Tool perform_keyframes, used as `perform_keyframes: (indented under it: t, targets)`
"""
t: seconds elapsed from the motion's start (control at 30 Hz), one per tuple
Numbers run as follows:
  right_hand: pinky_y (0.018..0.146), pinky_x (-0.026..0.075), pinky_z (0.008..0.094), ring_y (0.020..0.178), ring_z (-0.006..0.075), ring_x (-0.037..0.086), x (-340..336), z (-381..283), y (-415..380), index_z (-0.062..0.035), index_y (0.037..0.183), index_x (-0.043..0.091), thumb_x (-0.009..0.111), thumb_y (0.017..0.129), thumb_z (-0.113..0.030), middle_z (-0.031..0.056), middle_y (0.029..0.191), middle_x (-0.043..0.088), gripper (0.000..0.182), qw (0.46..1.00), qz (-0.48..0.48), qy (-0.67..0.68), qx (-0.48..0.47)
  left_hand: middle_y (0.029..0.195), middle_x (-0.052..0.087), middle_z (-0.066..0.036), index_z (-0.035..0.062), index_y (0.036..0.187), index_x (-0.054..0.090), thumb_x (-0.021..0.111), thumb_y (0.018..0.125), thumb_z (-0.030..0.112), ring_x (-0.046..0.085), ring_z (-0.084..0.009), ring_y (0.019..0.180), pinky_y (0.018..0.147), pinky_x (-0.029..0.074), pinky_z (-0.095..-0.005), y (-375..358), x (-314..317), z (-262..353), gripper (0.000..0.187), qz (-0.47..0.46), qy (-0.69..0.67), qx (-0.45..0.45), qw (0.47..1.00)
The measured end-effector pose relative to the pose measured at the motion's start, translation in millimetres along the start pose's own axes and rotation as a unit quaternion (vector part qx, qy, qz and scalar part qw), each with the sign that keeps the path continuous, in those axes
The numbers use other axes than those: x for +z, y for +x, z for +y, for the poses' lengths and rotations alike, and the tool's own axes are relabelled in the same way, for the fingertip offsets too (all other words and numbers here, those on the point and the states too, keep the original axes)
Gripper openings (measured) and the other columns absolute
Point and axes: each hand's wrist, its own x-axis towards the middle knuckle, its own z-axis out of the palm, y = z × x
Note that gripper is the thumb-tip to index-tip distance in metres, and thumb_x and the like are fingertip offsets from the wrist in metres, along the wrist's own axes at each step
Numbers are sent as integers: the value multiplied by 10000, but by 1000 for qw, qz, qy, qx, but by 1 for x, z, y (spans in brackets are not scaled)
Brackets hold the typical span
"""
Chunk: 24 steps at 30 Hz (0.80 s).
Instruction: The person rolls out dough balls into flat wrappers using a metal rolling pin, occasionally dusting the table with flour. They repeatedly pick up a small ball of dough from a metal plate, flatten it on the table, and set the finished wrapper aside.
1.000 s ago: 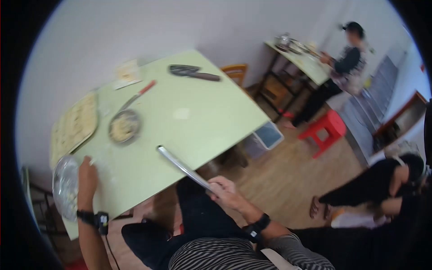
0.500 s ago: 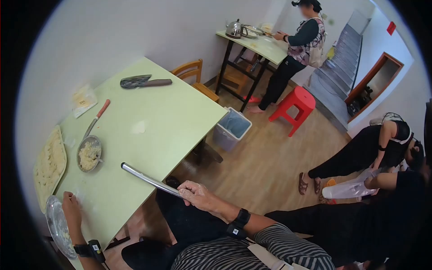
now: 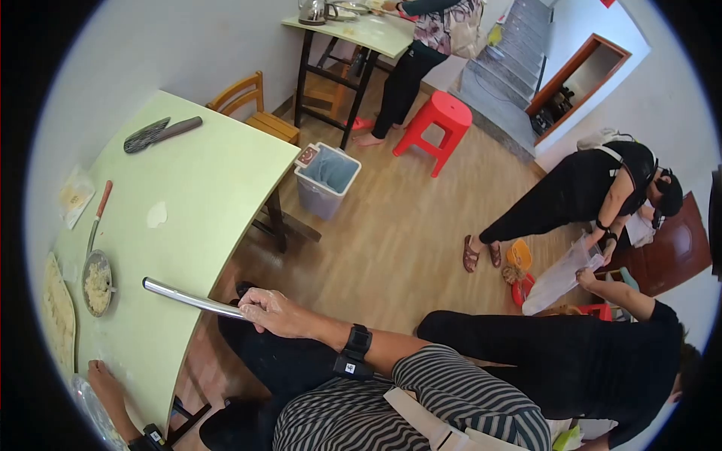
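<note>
My right hand, dusted with white flour, is wrapped round one end of a shiny steel rolling pin. The pin's other end reaches over the pale green table. My left hand is at the table's near left edge, beside a clear round dish. Its fingers are curled together, and I cannot make out what they hold, if anything. Farther up the table is a metal bowl of crumbly pale filling with a utensil in it. A board with flat dough lies at the left edge.
A red-handled knife, a plastic bag and a dark-handled cleaver lie on the table. Beyond are a bin, a wooden chair and a red stool. Several people are nearby; two at right handle a plastic bag.
My view has swung to the right, so the table has shifted left. My right hand still grips the rolling pin. The people at right show more fully, with the plastic bag between them.
</note>
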Motion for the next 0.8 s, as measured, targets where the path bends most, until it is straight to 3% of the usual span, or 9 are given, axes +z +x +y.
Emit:
perform_keyframes:
  t: [0.03,0.13,0.23,0.3,0.37,0.4,0.5,0.6,0.8]
  targets:
    - [592,442,282,670,88,559,-1,2,0,-7,1023,611,558,1047,-283,8,792,570,282,1000,7,-3,-8,915,594,-241,-66,1053,558,466,1066,163,571,-406,854,810,465,-469,0,-4,7,248,-7,-55,-31,998]
    - [603,459,273,690,92,583,-6,-5,-2,-14,1078,631,576,1046,-274,13,821,596,268,1000,12,6,13,890,633,-198,-54,1071,592,502,1052,167,595,-319,811,793,484,-414,-5,0,24,240,20,-111,4,994]
    - [633,505,247,716,88,602,-8,9,-4,-38,1145,650,615,1036,-273,13,842,628,262,998,26,43,40,937,686,-153,-17,1085,637,564,1020,133,637,-225,848,796,507,-371,-38,-24,112,179,-3,-168,4,986]
    - [666,540,259,730,93,625,-7,-10,-11,-23,1134,657,605,1040,-264,29,863,661,263,998,36,15,47,963,702,-173,-17,1056,657,603,983,126,682,-275,890,807,524,-390,-52,-9,143,169,64,-252,15,966]
    - [654,523,248,720,89,606,-9,-14,-13,-32,1145,651,627,1029,-227,14,838,635,228,997,48,24,59,990,688,-220,-15,1038,664,629,959,126,668,-398,914,831,529,-438,-64,-21,186,165,64,-244,-1,968]
    - [627,498,239,705,82,597,-15,-12,-13,-38,1156,644,618,1032,-211,5,827,621,214,998,25,11,50,991,711,-174,-12,1045,680,653,970,107,699,-279,928,839,566,-391,-67,-17,190,144,86,-215,30,972]
    - [579,445,229,659,69,571,-20,-14,-14,-47,1151,632,592,1044,-233,7,795,618,218,996,34,-37,69,914,667,-157,18,982,717,688,925,142,657,-363,869,791,542,-425,-77,-36,219,139,35,-125,25,991]
    - [572,431,224,649,63,563,-23,-11,-18,-51,1144,625,582,1048,-234,4,794,617,210,997,31,-23,63,905,645,-138,44,995,738,689,937,190,653,-350,874,774,535,-437,-88,-29,221,165,101,-104,40,989]
    - [594,438,221,671,62,571,-16,-18,-20,-52,1140,618,585,1043,-216,-8,829,614,193,998,15,-29,60,922,639,-150,34,976,730,676,952,245,647,-358,886,786,529,-459,-91,-30,221,219,71,-142,-12,987]
